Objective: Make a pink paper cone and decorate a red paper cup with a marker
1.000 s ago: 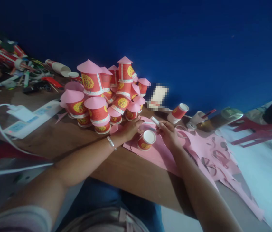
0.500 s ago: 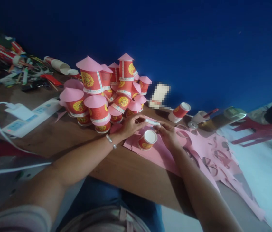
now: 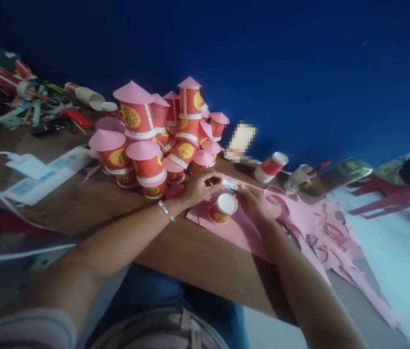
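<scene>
A small white tube [image 3: 231, 185] is held level between my two hands, above the back of a paper cup. My left hand [image 3: 202, 187] pinches its left end with thumb and fingers. At the other end, my right hand [image 3: 253, 199] has its fingers closed on it. Just below and in front of the tube, a red and white paper cup [image 3: 219, 214] with a yellow print stands upright, its white top facing up. Under the cup lie pink paper sheets [image 3: 205, 224]. Fine print on the tube is too blurred to read.
Stacked red cups with pink cone tops [image 3: 144, 162] stand left of my hands. A white power strip [image 3: 59, 169] lies farther left, near a pile of tools. Cut pink paper scraps [image 3: 321, 218] spread to the right. Another red and white cup [image 3: 272, 166] stands behind.
The white tube has shifted slightly to the right, and my left hand has followed its end. The cup between my arms stays where it was.
</scene>
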A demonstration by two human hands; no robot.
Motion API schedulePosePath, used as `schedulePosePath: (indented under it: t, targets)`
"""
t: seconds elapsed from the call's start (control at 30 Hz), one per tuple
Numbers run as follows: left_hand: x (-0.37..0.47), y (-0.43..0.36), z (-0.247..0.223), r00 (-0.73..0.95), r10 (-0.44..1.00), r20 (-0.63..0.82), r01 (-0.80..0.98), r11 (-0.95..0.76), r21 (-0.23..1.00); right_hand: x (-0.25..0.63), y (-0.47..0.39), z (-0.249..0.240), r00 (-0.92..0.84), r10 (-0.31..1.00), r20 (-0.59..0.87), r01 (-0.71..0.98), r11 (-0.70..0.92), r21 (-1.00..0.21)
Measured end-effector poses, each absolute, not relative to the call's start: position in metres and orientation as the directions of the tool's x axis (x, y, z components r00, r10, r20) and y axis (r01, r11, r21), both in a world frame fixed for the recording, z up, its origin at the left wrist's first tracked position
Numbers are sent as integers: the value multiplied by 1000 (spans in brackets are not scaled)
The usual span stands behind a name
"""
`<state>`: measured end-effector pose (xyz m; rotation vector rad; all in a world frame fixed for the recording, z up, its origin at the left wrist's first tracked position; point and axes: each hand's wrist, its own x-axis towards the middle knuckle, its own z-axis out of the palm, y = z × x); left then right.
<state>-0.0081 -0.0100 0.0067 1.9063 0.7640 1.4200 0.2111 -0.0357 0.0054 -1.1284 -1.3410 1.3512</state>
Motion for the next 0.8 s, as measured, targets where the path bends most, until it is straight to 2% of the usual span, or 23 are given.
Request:
schedulePosePath:
  t: [0.5,0.7,0.8]
  targets:
    - [-9,-9,5,280,731,623,75,-663,744,209,-37,5,-176,984,-35,11,-34,-999]
    - [-7,-11,5,245,788,565,64,-595,801,202,-37,4,-127,991,31,-109,18,-994]
    - [-7,-11,3,271,841,468,-21,-481,877,203,-35,9,-85,993,85,-144,72,-987]
